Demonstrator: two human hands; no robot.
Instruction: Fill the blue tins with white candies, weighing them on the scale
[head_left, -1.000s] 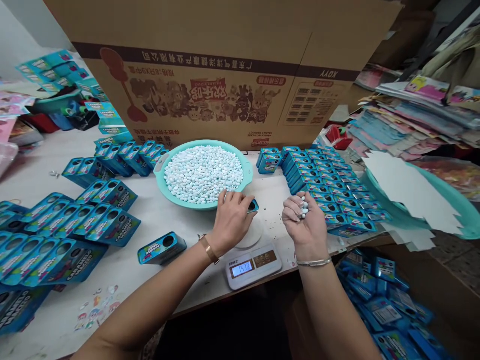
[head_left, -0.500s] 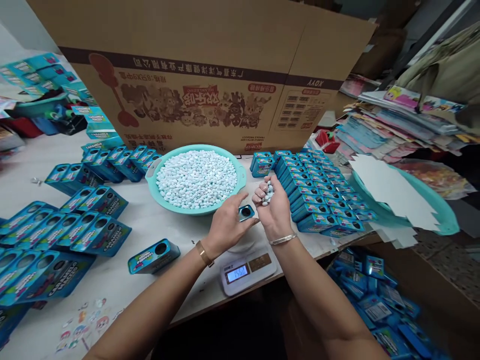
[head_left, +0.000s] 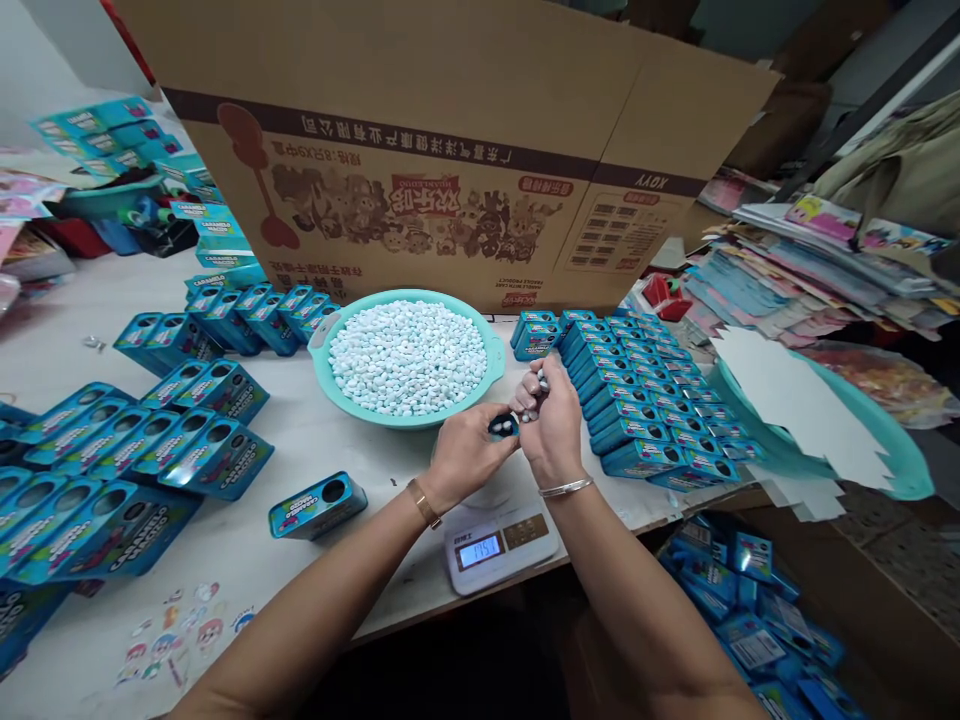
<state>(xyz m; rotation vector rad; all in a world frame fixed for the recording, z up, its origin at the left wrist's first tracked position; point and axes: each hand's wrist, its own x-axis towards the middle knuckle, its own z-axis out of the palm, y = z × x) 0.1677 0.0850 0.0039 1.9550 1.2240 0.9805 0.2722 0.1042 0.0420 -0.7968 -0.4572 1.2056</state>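
My left hand (head_left: 463, 452) grips a small blue tin (head_left: 502, 426) standing on the white scale (head_left: 499, 535), whose display shows a reading. My right hand (head_left: 550, 422) is closed on a handful of white candies (head_left: 538, 390) and presses against the tin's round opening. A teal basin (head_left: 324, 352) heaped with white candies (head_left: 409, 355) sits just beyond both hands.
Rows of blue tins (head_left: 645, 390) line the table to the right, more blue tins (head_left: 112, 460) lie on the left, and one blue tin (head_left: 317, 504) lies alone near the scale. A big cardboard box (head_left: 450, 150) stands behind. A teal basin (head_left: 862, 440) with white paper sits at right.
My right hand moved left with the candies from beside the tin rows to the tin's opening. The left hand stayed on the tin. The scale reading rose.
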